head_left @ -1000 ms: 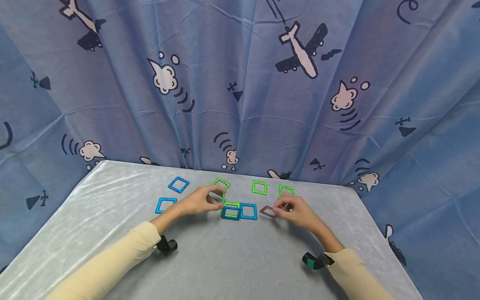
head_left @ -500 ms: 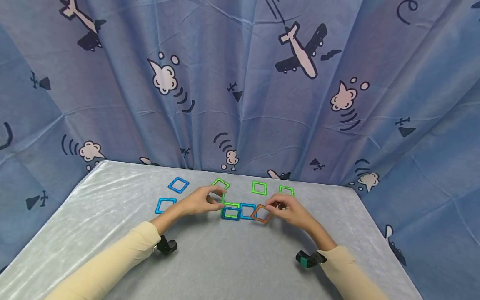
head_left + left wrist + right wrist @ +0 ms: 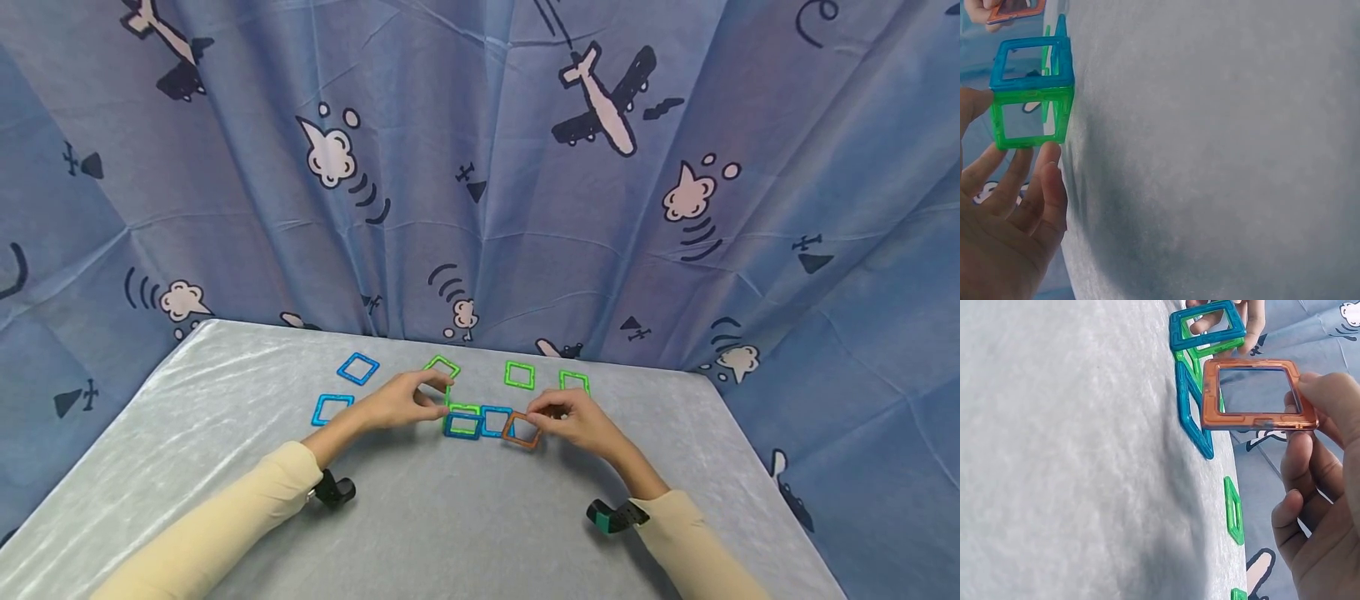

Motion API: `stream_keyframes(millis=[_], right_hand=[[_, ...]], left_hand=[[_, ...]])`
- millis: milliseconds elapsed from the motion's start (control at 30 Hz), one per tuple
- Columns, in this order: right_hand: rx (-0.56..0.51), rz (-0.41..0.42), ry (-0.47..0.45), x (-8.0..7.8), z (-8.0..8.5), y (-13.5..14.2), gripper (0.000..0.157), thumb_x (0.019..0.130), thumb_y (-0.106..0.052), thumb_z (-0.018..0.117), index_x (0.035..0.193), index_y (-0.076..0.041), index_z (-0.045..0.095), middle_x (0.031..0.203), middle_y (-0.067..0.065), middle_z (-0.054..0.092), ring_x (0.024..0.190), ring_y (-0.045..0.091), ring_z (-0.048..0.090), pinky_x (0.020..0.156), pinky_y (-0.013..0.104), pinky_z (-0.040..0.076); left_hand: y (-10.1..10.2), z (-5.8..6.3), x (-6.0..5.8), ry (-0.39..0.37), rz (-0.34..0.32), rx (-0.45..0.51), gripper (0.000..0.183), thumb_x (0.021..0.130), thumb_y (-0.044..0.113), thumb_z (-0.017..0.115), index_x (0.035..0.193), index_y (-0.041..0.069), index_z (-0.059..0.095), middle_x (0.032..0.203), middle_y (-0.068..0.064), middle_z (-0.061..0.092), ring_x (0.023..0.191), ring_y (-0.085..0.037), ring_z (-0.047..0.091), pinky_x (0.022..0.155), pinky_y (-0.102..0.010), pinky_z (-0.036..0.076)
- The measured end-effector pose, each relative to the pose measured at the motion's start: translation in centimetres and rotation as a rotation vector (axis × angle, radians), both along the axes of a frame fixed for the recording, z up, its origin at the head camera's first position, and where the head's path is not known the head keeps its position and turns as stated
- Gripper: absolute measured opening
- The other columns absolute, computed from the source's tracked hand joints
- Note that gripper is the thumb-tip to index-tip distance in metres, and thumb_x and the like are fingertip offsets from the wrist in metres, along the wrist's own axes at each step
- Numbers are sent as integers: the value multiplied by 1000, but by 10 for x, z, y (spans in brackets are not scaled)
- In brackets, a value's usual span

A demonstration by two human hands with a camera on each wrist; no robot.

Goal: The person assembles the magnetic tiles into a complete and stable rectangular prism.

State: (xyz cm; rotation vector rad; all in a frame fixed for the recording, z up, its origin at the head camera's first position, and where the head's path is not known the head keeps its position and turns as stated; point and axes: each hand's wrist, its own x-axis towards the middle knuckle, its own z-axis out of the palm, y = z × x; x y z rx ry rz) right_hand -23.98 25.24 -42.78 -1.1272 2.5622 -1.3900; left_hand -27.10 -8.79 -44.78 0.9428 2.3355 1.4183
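Our right hand (image 3: 576, 421) pinches the orange square frame tile (image 3: 1210, 394), which lies toward its nine o'clock (square, so no long axis); our left hand (image 3: 393, 404), farther along that line, grips the upright green tile (image 3: 1022, 97).

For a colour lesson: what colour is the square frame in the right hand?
The square frame is orange, clearest in the right wrist view.

One orange square frame (image 3: 1260, 420). Four blue square frames (image 3: 1210, 340), all left of it. Three loose green square frames (image 3: 520, 387) lie beyond it. Left of it, at least two more green frames (image 3: 1029, 142) overlap, exact number unclear.
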Motion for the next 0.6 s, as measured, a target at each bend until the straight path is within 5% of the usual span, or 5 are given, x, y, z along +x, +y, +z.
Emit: stream_keyframes(millis=[600], right_hand=[[71,-24,-7,-7,-7,-15,11,93,2,71,100,-4,78,92,7,72,74,19,55,62,31,46]], left_hand=[[0,-1,-1,3,4,-3,50,96,15,73,139,-3,55,129,-21,61,95,-20,70,77,-33,56]])
